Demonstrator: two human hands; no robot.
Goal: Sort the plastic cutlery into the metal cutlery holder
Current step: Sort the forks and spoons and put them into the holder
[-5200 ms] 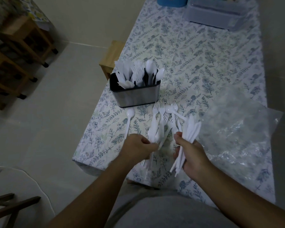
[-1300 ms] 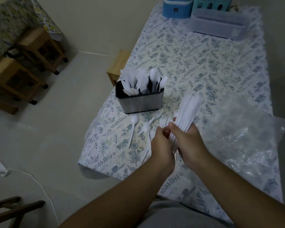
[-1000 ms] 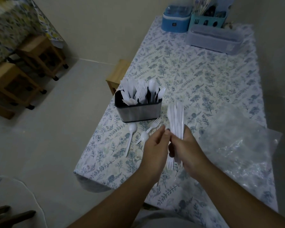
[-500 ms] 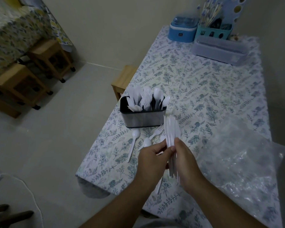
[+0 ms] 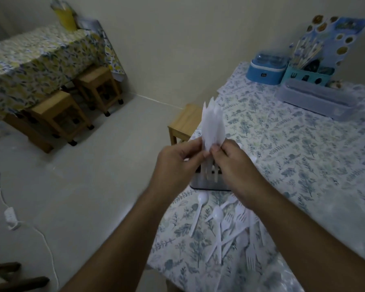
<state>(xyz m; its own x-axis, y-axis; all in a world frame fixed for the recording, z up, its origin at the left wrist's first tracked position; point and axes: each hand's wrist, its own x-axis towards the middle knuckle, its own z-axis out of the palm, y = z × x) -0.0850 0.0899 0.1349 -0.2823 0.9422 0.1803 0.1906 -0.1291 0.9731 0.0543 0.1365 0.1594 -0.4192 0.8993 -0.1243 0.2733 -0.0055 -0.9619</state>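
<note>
Both hands — the left hand (image 5: 178,159) and the right hand (image 5: 230,159) — are pinching a bunch of white knives (image 5: 212,125), holding it above the metal holder (image 5: 207,183). Next, I think, they need lowering into the knife slot. Spoons and forks (image 5: 226,224) are waiting on the table (image 5: 303,148).

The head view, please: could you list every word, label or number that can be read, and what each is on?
None can be read.
Blue container: a small dark mark on its front, too small to read.
Teal organiser: dark shapes on its front, too blurred to read.
Blue printed board: only round pictures, no legible text.
</note>
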